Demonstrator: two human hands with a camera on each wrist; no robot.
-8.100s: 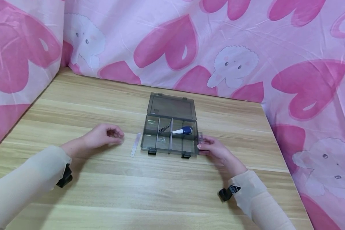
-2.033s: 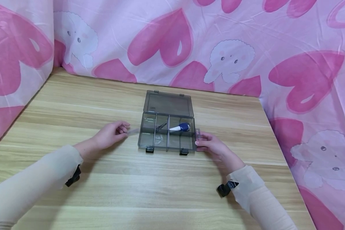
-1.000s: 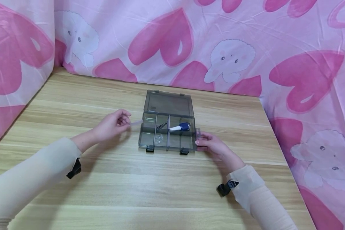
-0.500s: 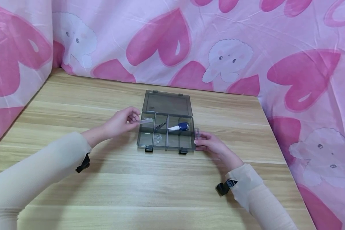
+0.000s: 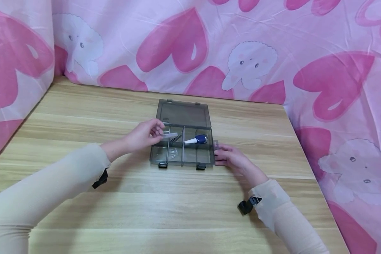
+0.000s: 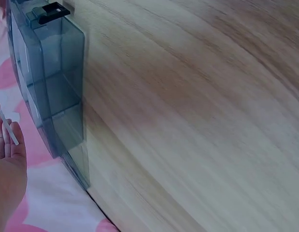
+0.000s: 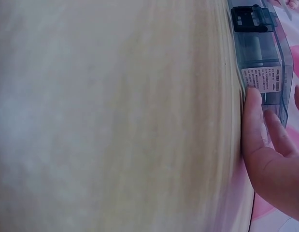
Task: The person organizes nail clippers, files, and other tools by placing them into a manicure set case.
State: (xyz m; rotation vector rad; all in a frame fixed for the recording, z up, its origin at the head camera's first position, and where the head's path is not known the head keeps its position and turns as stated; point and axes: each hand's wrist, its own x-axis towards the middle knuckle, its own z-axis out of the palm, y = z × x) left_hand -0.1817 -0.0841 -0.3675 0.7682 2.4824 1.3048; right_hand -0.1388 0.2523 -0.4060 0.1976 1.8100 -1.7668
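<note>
My left hand [image 5: 146, 134] pinches a narrow translucent strip [image 5: 170, 135] between thumb and fingers, over the rear left compartments of the grey see-through compartment box [image 5: 190, 163]. The left wrist view shows the strip [image 6: 10, 130] jutting from the fingers. My right hand [image 5: 235, 158] rests against the box's right side with fingers extended. In the right wrist view, its fingertips [image 7: 253, 93] lie at the white printed label [image 7: 262, 79]. Inside the box are a blue bottle [image 5: 201, 139] with a white tapered cap, a thin dark metal tool [image 5: 176, 138] and some clear plastic [image 5: 173, 153].
The box lid [image 5: 184, 113] lies folded back, away from the person. Two black latches [image 5: 163, 164] stick out at the front. All this is on a wood-grain table [image 5: 165, 208], with a pink heart-patterned cloth [image 5: 120, 35] hanging behind and at the sides.
The strip lay on the table left of the box at first. My left hand has picked it up, raised it and carried it right, over the box. My right hand stays at the box's side.
</note>
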